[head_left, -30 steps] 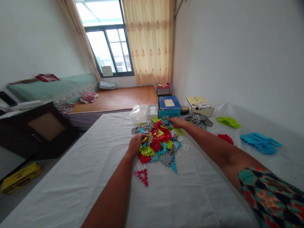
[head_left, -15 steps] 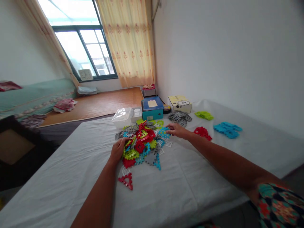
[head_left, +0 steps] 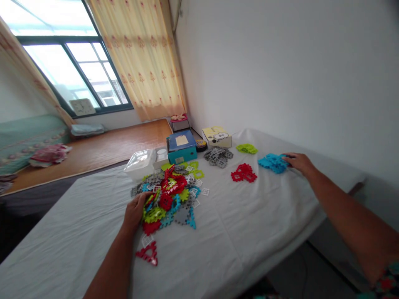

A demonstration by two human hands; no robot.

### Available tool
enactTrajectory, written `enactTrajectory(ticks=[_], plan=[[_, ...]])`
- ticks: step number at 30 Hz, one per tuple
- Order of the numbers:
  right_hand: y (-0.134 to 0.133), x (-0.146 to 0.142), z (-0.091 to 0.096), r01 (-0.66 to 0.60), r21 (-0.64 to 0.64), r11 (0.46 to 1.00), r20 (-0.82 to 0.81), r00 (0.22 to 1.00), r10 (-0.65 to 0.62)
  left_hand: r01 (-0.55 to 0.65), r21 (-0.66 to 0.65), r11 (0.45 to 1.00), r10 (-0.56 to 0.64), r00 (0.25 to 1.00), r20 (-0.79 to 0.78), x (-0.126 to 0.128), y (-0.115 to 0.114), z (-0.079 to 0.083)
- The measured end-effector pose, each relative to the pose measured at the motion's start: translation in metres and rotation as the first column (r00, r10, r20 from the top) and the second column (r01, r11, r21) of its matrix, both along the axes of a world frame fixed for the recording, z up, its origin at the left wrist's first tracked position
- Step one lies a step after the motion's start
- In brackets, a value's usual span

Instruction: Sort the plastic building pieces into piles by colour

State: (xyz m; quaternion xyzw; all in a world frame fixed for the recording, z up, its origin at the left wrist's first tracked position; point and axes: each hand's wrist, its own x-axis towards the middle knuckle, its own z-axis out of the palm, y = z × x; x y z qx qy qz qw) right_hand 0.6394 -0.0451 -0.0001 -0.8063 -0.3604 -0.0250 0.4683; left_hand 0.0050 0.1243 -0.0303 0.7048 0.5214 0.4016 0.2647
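A mixed heap of toothed plastic building pieces in red, green, blue and grey lies on the white-covered table. My left hand rests against the heap's left side, fingers stretched toward it, the fingertips partly hidden among the pieces. At the right, my right hand pinches the edge of a blue building piece at the blue pile. How this piece lies on the others is hard to make out. A red triangular piece lies apart in front of the heap, beside a white lattice piece.
Separate piles of red pieces, green pieces and grey pieces lie right of the heap. Behind stand a clear plastic container, a blue box and a yellow-white box. A wall borders the table's far right side.
My right hand has moved right, from the mixed heap to the blue pile, with a blue building piece. My left hand stays at the heap. The view has turned right.
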Motion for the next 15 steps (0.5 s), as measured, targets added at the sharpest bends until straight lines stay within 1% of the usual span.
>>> enactTrajectory(ticks=[3, 4, 5, 6, 8, 9, 10, 11, 12, 13, 14, 15], plan=[[0.001, 0.029, -0.011, 0.014, 0.052, 0.999, -0.134, 0.991, -0.007, -0.011, 0.003, 1.000, 0.011, 1.000, -0.009, -0.001, 0.001, -0.002], [0.003, 0.039, -0.013, 0.026, 0.035, 0.999, -0.142, 0.990, -0.021, -0.014, 0.005, 1.000, 0.014, 1.000, -0.007, 0.000, 0.001, -0.003], [0.006, 0.047, -0.014, 0.040, -0.008, 0.999, -0.111, 0.993, -0.040, -0.013, 0.007, 1.000, 0.014, 1.000, -0.007, 0.000, 0.001, -0.003], [0.010, 0.052, -0.014, 0.063, -0.061, 0.996, -0.039, 0.997, -0.065, -0.012, 0.009, 1.000, 0.012, 1.000, -0.008, 0.000, 0.001, -0.004], [0.022, 0.050, -0.010, 0.125, -0.134, 0.983, 0.172, 0.980, -0.101, -0.005, 0.018, 1.000, 0.005, 1.000, -0.016, 0.002, 0.000, -0.005], [0.031, 0.040, -0.006, 0.132, -0.131, 0.983, 0.264, 0.960, -0.094, -0.002, 0.025, 1.000, 0.002, 1.000, -0.020, 0.002, 0.000, -0.005], [0.042, 0.024, -0.002, 0.102, -0.110, 0.989, 0.333, 0.941, -0.060, 0.001, 0.032, 0.999, -0.001, 1.000, -0.021, 0.003, -0.001, -0.005], [0.053, 0.002, 0.002, 0.028, -0.091, 0.995, 0.379, 0.925, 0.008, 0.004, 0.039, 0.999, -0.003, 1.000, -0.022, 0.003, -0.001, -0.005], [0.064, -0.025, 0.007, -0.087, -0.088, 0.992, 0.406, 0.907, 0.116, 0.007, 0.045, 0.999, -0.005, 1.000, -0.024, 0.004, -0.001, -0.005], [0.075, -0.057, 0.010, -0.244, -0.109, 0.964, 0.417, 0.869, 0.267, 0.007, 0.052, 0.999, -0.006, 1.000, -0.027, 0.004, -0.002, -0.004], [0.085, -0.093, 0.013, -0.400, -0.126, 0.908, 0.410, 0.812, 0.414, 0.007, 0.058, 0.998, -0.006, 1.000, -0.030, 0.004, -0.002, -0.004], [0.093, -0.130, 0.014, -0.543, -0.144, 0.827, 0.395, 0.735, 0.552, 0.009, 0.063, 0.998, -0.006, 0.999, -0.032, 0.004, -0.002, -0.004]])
